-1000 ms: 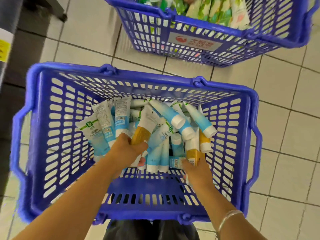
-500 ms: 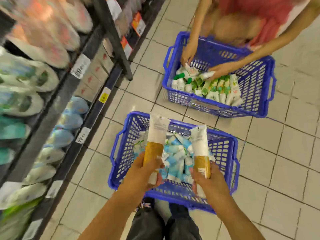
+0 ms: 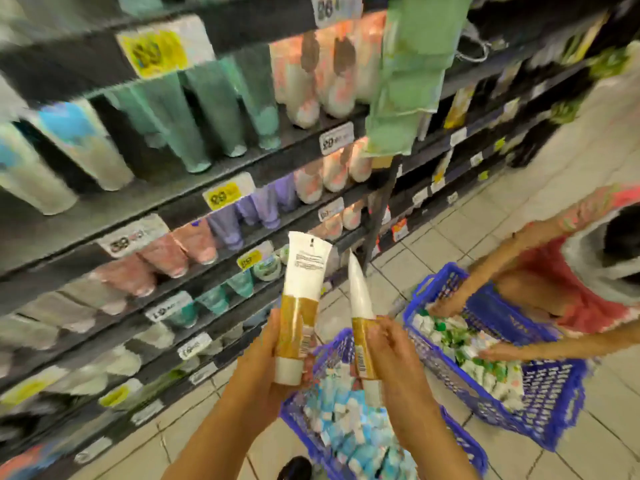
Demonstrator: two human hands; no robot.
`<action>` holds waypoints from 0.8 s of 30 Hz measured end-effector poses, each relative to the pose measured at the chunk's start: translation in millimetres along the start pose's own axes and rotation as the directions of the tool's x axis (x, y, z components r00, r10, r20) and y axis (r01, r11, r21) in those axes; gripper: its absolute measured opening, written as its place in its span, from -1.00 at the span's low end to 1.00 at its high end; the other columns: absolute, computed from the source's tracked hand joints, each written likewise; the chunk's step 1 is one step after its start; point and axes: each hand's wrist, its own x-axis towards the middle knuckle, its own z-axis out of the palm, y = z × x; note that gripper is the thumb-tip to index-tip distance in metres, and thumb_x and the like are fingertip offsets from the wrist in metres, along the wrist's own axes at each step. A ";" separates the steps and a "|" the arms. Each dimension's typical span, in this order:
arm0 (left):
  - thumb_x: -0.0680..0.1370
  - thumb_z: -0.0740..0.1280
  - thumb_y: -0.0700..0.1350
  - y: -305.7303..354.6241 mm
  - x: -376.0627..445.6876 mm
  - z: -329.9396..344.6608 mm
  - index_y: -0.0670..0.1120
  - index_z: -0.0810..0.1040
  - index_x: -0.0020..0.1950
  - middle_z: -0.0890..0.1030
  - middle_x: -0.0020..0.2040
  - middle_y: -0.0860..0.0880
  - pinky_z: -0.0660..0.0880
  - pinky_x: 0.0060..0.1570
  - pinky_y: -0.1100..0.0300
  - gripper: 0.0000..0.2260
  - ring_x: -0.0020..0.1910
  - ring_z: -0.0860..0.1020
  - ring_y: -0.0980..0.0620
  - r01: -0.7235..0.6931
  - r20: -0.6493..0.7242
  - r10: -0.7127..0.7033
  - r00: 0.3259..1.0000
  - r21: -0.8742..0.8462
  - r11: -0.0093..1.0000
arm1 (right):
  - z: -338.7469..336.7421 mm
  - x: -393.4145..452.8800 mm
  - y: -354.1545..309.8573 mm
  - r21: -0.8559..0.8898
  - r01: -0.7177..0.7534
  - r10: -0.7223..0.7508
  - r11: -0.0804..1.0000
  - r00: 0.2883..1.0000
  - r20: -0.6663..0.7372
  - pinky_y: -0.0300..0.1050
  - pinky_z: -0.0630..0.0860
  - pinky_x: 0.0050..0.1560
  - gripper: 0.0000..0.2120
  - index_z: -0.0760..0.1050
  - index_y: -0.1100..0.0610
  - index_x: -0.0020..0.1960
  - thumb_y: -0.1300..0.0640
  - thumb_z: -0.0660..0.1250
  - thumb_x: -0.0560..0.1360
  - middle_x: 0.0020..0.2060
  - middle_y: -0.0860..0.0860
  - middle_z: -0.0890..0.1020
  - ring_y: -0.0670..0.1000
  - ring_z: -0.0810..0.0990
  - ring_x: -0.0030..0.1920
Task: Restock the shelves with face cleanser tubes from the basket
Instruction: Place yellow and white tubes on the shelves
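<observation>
Pale square floor tiles (image 3: 540, 233) with dark grout run beside tall dark metal shelving (image 3: 166, 199), its edges carrying white and yellow price labels (image 3: 227, 192); all blurred.

Dark metal store shelves (image 3: 214, 188) motion-blurred; upright rows of tubes smeared, price-tag numbers unreadable. Near blue plastic basket (image 3: 467, 445) cut off by bottom edge, partly hidden behind forearms. Small print on white-and-gold tube (image 3: 304, 282) too small to read. Far-right person (image 3: 571, 289) cropped by right edge.
</observation>
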 end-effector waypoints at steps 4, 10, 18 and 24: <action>0.36 0.27 0.13 42.1 -70.9 -10.7 -0.14 0.59 -0.12 0.58 -0.41 -0.08 0.44 -0.58 0.26 -0.65 -0.55 0.51 0.04 -0.155 -0.114 0.148 0.982 -0.058 0.986 | 41.8 -21.3 -46.4 -0.016 0.096 -0.091 0.995 0.977 0.194 -0.22 0.45 -0.47 -0.80 0.52 -0.03 -0.15 -0.15 0.34 0.37 -0.45 -0.02 0.51 -0.08 0.48 -0.47; 0.36 0.32 -0.03 78.8 -172.1 -52.2 -0.10 0.45 0.04 0.58 -0.28 -0.09 0.37 -0.64 0.31 -0.70 -0.55 0.46 0.04 -0.432 -0.173 0.401 0.899 -0.207 0.878 | 115.5 -62.1 -92.0 0.015 0.234 -0.219 0.972 0.884 0.413 -0.18 0.53 -0.24 -0.63 0.48 -0.09 0.00 -0.18 0.41 0.25 -0.28 -0.10 0.59 -0.11 0.58 -0.27; 0.38 0.29 0.08 89.1 -287.0 -131.0 -0.19 0.56 -0.01 0.60 -0.32 -0.14 0.41 -0.62 0.25 -0.63 -0.54 0.50 0.01 -0.614 -0.448 0.471 0.760 -0.255 0.747 | 228.0 -128.1 -106.4 0.013 0.278 -0.225 0.961 0.750 0.621 -0.20 0.50 -0.32 -0.84 0.45 0.00 0.04 0.04 0.30 0.47 -0.30 -0.04 0.54 -0.12 0.52 -0.35; 0.46 0.29 -0.06 105.2 -367.3 -198.6 -0.16 0.52 0.02 0.67 -0.30 -0.11 0.60 -0.44 0.05 -0.78 -0.34 0.66 -0.05 -0.757 -0.540 0.581 0.609 -0.177 0.629 | 319.9 -190.8 -111.6 0.012 0.294 -0.218 0.956 0.681 0.699 -0.06 0.46 -0.22 -0.90 0.45 -0.06 -0.02 -0.02 0.25 0.48 -0.28 -0.04 0.54 -0.03 0.52 -0.30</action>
